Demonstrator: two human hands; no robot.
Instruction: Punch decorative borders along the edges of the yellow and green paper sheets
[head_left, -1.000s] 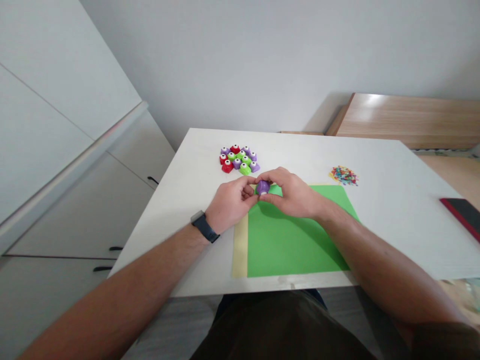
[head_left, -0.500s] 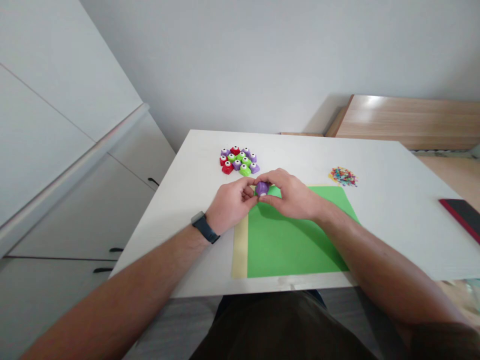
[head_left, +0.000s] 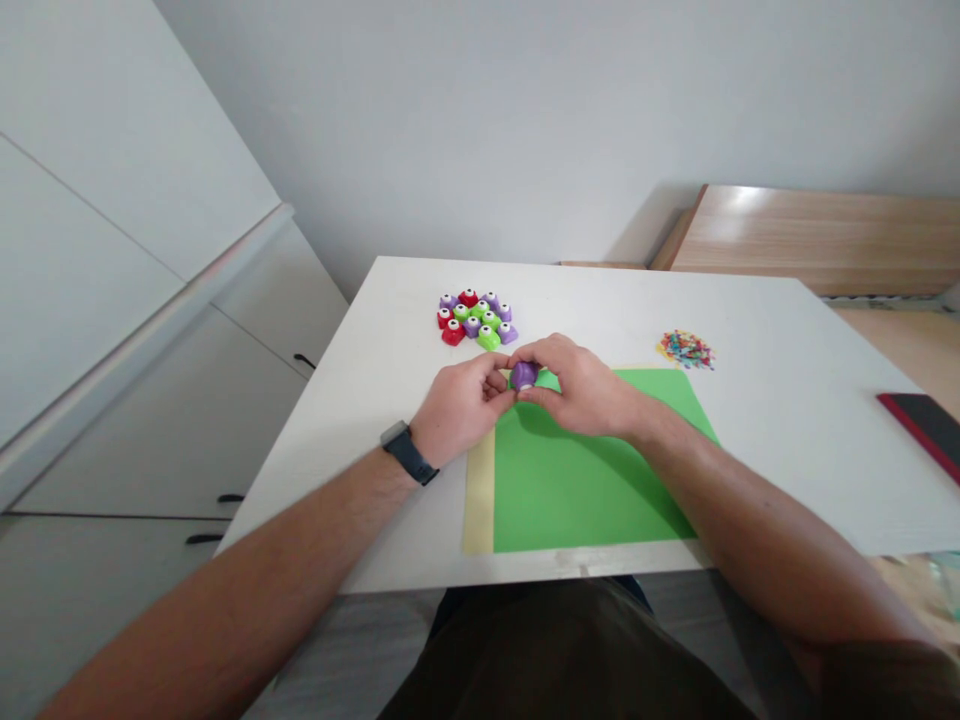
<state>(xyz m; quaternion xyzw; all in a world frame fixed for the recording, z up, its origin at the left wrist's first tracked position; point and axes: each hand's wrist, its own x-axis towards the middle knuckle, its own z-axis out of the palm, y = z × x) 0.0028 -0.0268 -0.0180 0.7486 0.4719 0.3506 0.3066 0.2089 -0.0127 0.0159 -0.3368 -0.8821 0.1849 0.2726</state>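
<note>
A purple craft punch (head_left: 523, 376) sits between my two hands at the far left corner of the green paper (head_left: 585, 500). My right hand (head_left: 574, 385) grips it from the right, thumb on the near side and fingers on the far side. From the left, my left hand (head_left: 469, 400) closes on it with thumb and fingertips; whether these also pinch the paper's edge is hidden. A pale yellow sheet (head_left: 478, 510) shows under the green paper along its left side. Beyond my hands stands a cluster of similar red, green and purple craft punches (head_left: 480, 310) with white, dark-dotted tops.
A pile of small multicoloured paper cut-outs (head_left: 686, 350) lies on the white table (head_left: 787, 450) at the right. A dark, red-edged flat object (head_left: 926, 425) rests by the table's right edge. White cabinets (head_left: 135, 400) stand to the left, and a wall closes off the back.
The view has shifted very slightly. My hands, the purple craft punch and the paper hold the same positions.
</note>
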